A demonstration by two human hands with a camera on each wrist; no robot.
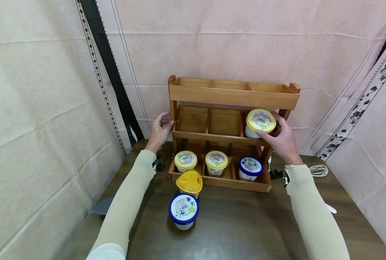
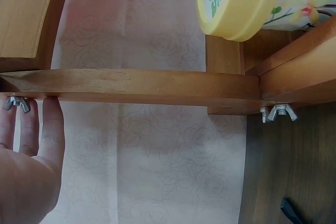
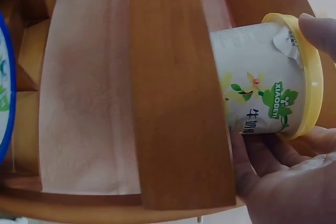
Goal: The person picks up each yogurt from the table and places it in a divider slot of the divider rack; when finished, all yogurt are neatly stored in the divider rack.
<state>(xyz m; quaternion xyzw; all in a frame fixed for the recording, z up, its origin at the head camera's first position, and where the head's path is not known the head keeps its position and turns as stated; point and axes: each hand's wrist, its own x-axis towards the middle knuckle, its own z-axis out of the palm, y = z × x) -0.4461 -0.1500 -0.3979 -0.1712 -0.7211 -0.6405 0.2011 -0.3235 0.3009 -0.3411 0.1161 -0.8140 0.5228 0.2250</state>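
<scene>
My right hand (image 1: 284, 140) grips a white tub with a yellow lid (image 1: 261, 121) at the right compartment of the middle tier of a wooden rack (image 1: 233, 95). In the right wrist view, the thumb lies on the lid rim and the fingers curl under the printed side of the tub (image 3: 262, 87). The tub's base is hidden behind the tier's front board. My left hand (image 1: 159, 132) touches the rack's left side; its fingers (image 2: 52, 129) reach straight against the side post (image 2: 136, 85), near a wing nut (image 2: 17, 103).
On the bottom tier sit two yellow-lidded tubs (image 1: 216, 163) and a blue-lidded tub (image 1: 250, 168). In front of the rack, a tub with a dented yellow lid (image 1: 189, 181) and another blue-lidded tub (image 1: 183, 210) stand on the table (image 1: 232, 224). A whisk (image 1: 319, 170) lies at right.
</scene>
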